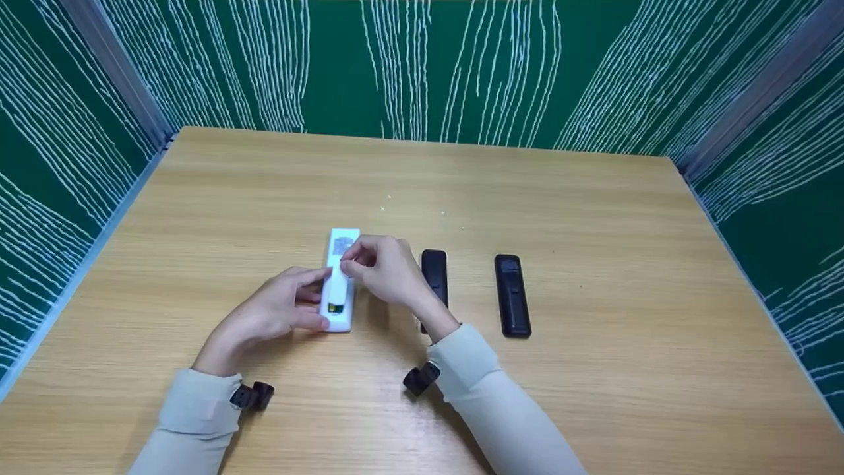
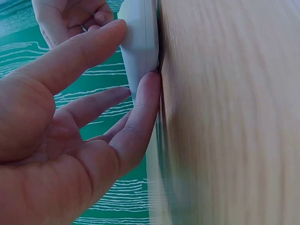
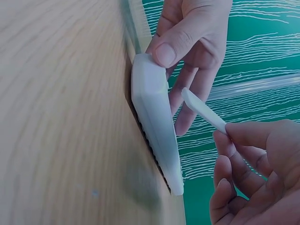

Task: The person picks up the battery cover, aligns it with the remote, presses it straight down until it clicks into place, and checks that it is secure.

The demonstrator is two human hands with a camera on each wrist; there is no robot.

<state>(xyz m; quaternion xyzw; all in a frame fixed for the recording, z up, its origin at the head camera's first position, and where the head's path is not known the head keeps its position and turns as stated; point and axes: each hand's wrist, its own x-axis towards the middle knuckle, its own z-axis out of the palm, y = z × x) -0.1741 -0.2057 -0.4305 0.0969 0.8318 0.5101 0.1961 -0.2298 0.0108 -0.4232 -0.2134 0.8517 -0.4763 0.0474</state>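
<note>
A white remote control point(image 1: 342, 321) lies back side up on the table, with buttons along its underside in the right wrist view. My left hand point(image 1: 280, 305) holds it at the left side and near end, the thumb point(image 3: 165, 54) resting on that end. Above the remote's back, my right hand point(image 1: 393, 272) pinches the white battery cover point(image 3: 204, 111) between thumb and fingers. The right wrist view shows the cover tilted and apart from the body. Part of the battery compartment point(image 1: 335, 308) shows at the near end; the cover hides the rest from above.
Two black remote controls lie to the right; the nearer one point(image 1: 434, 270) is partly behind my right forearm, the other point(image 1: 512, 295) farther right. Small white specks dot the wooden table point(image 1: 593, 369). Green panels with white lines point(image 1: 422, 72) border it.
</note>
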